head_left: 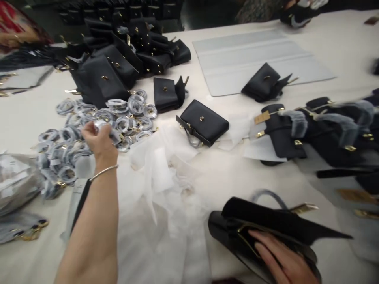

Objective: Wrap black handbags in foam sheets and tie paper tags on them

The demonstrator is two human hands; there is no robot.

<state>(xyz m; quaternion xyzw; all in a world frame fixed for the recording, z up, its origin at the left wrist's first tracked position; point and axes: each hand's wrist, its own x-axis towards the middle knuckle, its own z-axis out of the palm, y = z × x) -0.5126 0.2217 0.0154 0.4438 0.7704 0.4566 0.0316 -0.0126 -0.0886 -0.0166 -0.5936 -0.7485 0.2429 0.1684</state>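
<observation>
My left hand (102, 144) reaches over a heap of coiled straps (69, 134) wrapped in clear plastic. Its fingers are closed on a wrapped coiled strap (115, 137), partly hidden by the hand and blurred. At the lower right, my right hand (280, 256) grips a black handbag (237, 227) by its opening, with the fingers partly inside beside a gold zip edge. The bag's flap is raised, and a short wrapped handle (269, 194) sticks up behind it.
Several black bags are piled at the back left (103, 79). A single black bag (204, 122) lies mid-table near crumpled white tissue paper (166, 177). Bags with wrapped handles (281, 134) line the right. A grey sheet (251, 55) lies behind; other people stand across the table.
</observation>
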